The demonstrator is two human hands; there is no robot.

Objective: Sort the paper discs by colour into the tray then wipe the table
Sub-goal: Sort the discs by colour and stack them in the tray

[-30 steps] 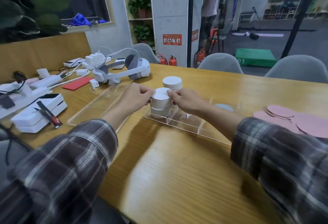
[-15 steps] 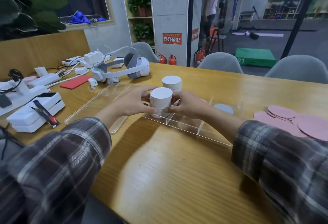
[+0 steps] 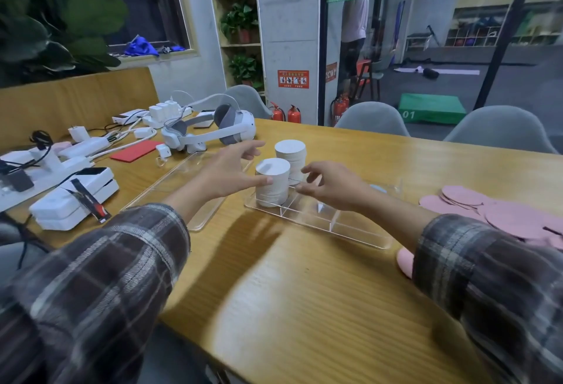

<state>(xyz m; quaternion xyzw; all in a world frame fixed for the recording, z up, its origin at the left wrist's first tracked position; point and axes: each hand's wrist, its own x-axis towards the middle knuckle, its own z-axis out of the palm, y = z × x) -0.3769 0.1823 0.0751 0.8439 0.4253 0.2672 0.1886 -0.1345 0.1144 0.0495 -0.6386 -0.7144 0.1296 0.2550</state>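
Note:
A stack of white paper discs point(image 3: 272, 181) stands in the near-left compartment of the clear divided tray point(image 3: 323, 225). A second white stack point(image 3: 291, 155) stands just behind it. My left hand point(image 3: 227, 172) hovers left of the near stack with fingers spread, the thumb tip touching its side. My right hand point(image 3: 330, 184) is open just right of the stack, fingers loosely extended, apart from it. Loose pink discs point(image 3: 499, 213) lie spread on the table at the right. A pale blue disc point(image 3: 377, 188) shows behind my right hand.
A clear tray lid point(image 3: 182, 182) lies left of the tray. A white headset point(image 3: 210, 134), chargers, cables, white boxes point(image 3: 73, 198) and a red card point(image 3: 137, 150) crowd the left of the wooden table point(image 3: 304, 292). Grey chairs point(image 3: 371, 118) stand beyond the far edge.
Both hands gripped the near white stack and set it into the tray; now they have let go and drawn apart, fingers opened.

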